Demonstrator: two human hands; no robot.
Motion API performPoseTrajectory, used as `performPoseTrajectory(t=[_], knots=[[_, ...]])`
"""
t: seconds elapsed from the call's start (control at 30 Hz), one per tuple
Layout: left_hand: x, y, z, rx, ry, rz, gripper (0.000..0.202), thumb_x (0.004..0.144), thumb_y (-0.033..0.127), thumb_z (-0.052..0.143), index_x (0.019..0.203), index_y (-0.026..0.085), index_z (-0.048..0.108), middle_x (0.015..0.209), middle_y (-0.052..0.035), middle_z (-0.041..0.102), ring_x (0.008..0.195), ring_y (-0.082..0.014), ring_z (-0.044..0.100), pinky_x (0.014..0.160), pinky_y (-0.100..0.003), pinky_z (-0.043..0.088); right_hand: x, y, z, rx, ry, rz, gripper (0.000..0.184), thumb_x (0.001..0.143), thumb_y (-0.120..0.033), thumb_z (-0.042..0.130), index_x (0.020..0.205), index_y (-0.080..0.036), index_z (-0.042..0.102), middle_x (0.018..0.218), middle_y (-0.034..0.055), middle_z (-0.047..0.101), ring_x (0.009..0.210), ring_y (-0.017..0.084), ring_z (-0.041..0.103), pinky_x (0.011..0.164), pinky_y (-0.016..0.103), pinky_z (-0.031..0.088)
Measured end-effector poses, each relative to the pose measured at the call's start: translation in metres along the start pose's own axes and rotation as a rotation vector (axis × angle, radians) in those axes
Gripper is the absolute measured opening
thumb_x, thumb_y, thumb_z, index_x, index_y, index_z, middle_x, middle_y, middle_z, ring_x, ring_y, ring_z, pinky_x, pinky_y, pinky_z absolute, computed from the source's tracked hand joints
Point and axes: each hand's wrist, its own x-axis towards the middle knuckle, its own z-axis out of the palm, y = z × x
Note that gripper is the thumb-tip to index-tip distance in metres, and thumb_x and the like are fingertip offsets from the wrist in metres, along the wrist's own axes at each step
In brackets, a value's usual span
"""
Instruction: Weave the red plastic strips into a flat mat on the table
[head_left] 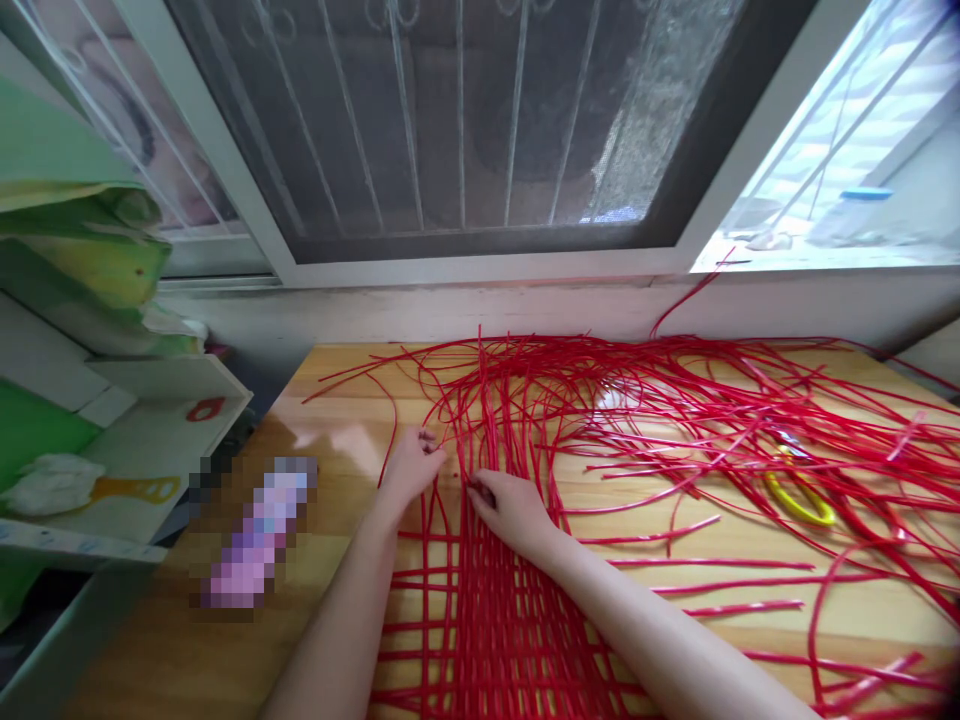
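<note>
Red strips (pixel 525 420) pinched at the edge of the woven mat (pixel 487 620).
Head view: on the wooden table (pixel 337 400), left hand (pixel 409 468) and right hand (pixel 514 510) each pinch a strip just beyond the mat, apparently keeping the weave tight; yellow scissors (pixel 799 495) lie well right of it.

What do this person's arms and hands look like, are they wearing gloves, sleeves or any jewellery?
Both arms are bare as far as the picture shows them, with no sleeves in view. The left hand and right hand wear no gloves, and no rings, watch or bracelet show on either wrist. The fingernails are too small to tell whether painted.
</note>
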Motion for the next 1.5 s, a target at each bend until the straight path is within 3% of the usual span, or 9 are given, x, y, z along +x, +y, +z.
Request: performPoseTrajectory(t=[0.23,0.37,0.57,0.7,0.8,0.93,1.13,1.37,1.5], knots=[[-0.005,0.019,-0.006,-0.788,-0.073,0.283,0.037,0.073,0.020,0.055,0.109,0.023,0.046,0.121,-0.0064,0.052,0.071,-0.0058,0.056,0.063,-0.019,0.043,0.001,-0.001,0.000,-0.058,-0.007,0.020,0.015,0.082,-0.025,0.044,0.081,-0.019,0.057,0.072,0.0019,0.063,0.062,0.012,0.055,0.054,0.021,0.029],[-0.017,0.029,-0.006,-0.586,0.217,0.594,0.026,0.081,0.023,0.049,0.107,0.021,0.050,0.117,-0.0075,0.055,0.100,-0.0137,0.054,0.084,-0.027,0.042,0.000,0.000,0.000,-0.079,-0.008,0.011,0.016,0.083,-0.027,0.043,0.082,-0.019,0.057,0.073,0.0020,0.063,0.063,0.013,0.056,0.054,0.021,0.028],[-0.044,0.050,-0.005,-0.327,0.179,0.844,0.022,0.078,0.024,0.055,0.099,0.020,0.058,0.111,-0.0087,0.059,0.110,-0.0202,0.050,0.094,-0.036,0.039,0.000,0.000,0.000,-0.110,-0.004,-0.008,0.018,0.085,-0.028,0.041,0.079,-0.019,0.056,0.075,0.0032,0.064,0.067,0.014,0.057,0.055,0.022,0.028],[-0.032,0.050,-0.012,-0.885,0.204,0.318,0.020,0.085,0.026,0.043,0.098,0.017,0.055,0.077,-0.0040,0.065,0.074,-0.0113,0.063,0.056,-0.017,0.049,0.000,-0.001,-0.001,-0.094,-0.011,0.001,0.016,0.084,-0.027,0.043,0.080,-0.019,0.056,0.075,0.0020,0.064,0.066,0.013,0.057,0.054,0.022,0.028],[-0.017,0.043,-0.027,-1.206,-0.155,-0.297,0.023,0.086,0.014,0.039,0.104,0.012,0.053,0.073,-0.0036,0.065,0.063,-0.0052,0.063,0.044,-0.006,0.043,0.000,-0.001,-0.001,-0.084,-0.017,0.009,0.017,0.084,-0.028,0.042,0.081,-0.019,0.056,0.076,0.0020,0.065,0.066,0.013,0.057,0.054,0.022,0.028],[-0.008,0.028,-0.037,-1.390,-0.526,-0.471,0.031,0.089,0.021,0.033,0.115,0.012,0.047,0.094,-0.0096,0.065,0.064,-0.0052,0.063,0.050,-0.008,0.047,0.000,-0.001,-0.001,-0.084,-0.025,0.015,0.016,0.084,-0.028,0.043,0.082,-0.019,0.056,0.078,0.0025,0.065,0.069,0.014,0.058,0.055,0.022,0.029],[0.002,0.007,-0.020,-1.180,-0.541,-0.479,0.034,0.088,0.028,0.028,0.107,0.010,0.050,0.087,-0.0118,0.065,0.073,-0.0134,0.064,0.051,-0.018,0.049,0.000,0.000,-0.002,-0.078,-0.025,0.011,0.015,0.083,-0.027,0.043,0.082,-0.019,0.056,0.077,0.0022,0.064,0.068,0.014,0.057,0.055,0.022,0.029],[-0.045,0.061,-0.030,-0.126,-0.237,0.444,0.030,0.078,0.012,0.040,0.099,0.020,0.059,0.107,-0.0040,0.059,0.104,-0.0165,0.051,0.094,-0.034,0.036,0.000,-0.002,-0.002,-0.078,-0.030,0.013,0.015,0.084,-0.026,0.043,0.084,-0.019,0.057,0.079,0.0026,0.064,0.069,0.014,0.057,0.057,0.022,0.029],[-0.075,0.083,-0.048,0.097,-0.084,0.802,0.034,0.082,0.015,0.037,0.110,0.024,0.053,0.110,-0.0035,0.057,0.100,-0.0173,0.051,0.089,-0.035,0.039,0.001,-0.001,0.000,-0.082,-0.030,0.015,0.015,0.084,-0.025,0.043,0.083,-0.019,0.056,0.078,0.0021,0.064,0.069,0.013,0.056,0.057,0.022,0.028]])
